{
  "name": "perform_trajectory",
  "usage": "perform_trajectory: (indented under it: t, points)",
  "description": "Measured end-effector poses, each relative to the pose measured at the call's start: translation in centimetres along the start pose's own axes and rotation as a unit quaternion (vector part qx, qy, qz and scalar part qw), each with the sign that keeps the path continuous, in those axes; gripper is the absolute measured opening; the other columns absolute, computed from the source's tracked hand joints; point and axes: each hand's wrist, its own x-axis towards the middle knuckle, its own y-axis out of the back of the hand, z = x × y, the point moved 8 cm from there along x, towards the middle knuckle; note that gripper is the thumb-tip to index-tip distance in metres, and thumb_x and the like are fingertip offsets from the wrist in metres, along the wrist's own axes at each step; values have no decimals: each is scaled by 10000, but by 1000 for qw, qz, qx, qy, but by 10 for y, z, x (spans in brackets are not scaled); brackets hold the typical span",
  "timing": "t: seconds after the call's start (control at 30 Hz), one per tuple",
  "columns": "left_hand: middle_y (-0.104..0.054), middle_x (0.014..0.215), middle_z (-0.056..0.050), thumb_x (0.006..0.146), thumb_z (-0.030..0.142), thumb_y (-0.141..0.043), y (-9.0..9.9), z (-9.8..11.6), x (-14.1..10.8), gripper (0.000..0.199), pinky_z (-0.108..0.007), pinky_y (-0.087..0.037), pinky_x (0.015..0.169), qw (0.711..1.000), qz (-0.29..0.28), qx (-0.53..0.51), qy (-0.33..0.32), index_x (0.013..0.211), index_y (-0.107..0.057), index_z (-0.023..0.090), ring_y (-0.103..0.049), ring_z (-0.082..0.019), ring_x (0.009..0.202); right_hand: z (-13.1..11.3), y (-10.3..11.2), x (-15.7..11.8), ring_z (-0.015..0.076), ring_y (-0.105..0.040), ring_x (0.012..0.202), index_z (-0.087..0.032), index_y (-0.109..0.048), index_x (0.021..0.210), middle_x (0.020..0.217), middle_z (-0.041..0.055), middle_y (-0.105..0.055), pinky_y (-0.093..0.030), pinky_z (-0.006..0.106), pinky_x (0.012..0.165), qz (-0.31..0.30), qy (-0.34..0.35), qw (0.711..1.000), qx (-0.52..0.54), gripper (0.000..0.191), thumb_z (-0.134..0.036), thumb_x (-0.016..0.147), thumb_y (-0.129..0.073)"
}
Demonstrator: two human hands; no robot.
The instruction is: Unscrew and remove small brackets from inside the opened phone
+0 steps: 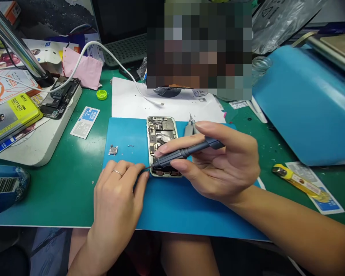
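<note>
An opened smartphone (168, 125) with bare circuitry lies upright on the blue mat (172, 207). My right hand (227, 165) holds a dark grey precision screwdriver (172, 156) slantwise over the phone's lower half, one fingertip on the handle's top end. The driver's thin tip reaches the phone's lower left edge, where my left hand (117, 191), wearing a ring, has thumb and index finger closed around that spot. Whatever sits between those fingertips is hidden. Left of the phone rest a small metal part (113, 150) and several tiny screws (130, 145).
Tweezers (189, 129) lie just right of the phone. A white cable (115, 61) arches over a white paper sheet (126, 99). At right are a yellow cutter (299, 182) and a blue case-like object (301, 107); at left, another phone's innards (59, 97) and a battery box (14, 119).
</note>
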Motion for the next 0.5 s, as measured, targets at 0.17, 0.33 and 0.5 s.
perform_trajectory:
  t: [0.17, 0.33, 0.5]
  points:
    - [-736, 943, -16, 1035, 205, -650, 1, 1, 0, 125, -361, -457, 789, 1000, 5, -4, -3, 1108, -745, 171, -575, -198, 837, -1, 1, 0, 157, -802, 966, -296, -484, 1559, 1161, 39, -784, -724, 247, 782, 7, 5, 1000, -7, 708, -65, 937, -731]
    - [-739, 928, -7, 1037, 195, -646, 3, 3, 1, 105, -349, -454, 768, 1000, 9, -15, -10, 1074, -743, 178, -572, -186, 813, -2, 0, 1, 135, -795, 983, -289, -492, 1559, 1140, 32, -778, -710, 206, 797, -2, 6, 1000, -3, 710, -52, 934, -732]
    - [-730, 893, 5, 1034, 185, -648, 3, 3, 1, 94, -345, -440, 748, 1000, 10, -13, -4, 1027, -743, 189, -560, -180, 792, -1, 1, 2, 143, -801, 962, -298, -509, 1550, 1202, 36, -764, -719, 221, 790, 10, 8, 1000, -6, 706, -57, 929, -740]
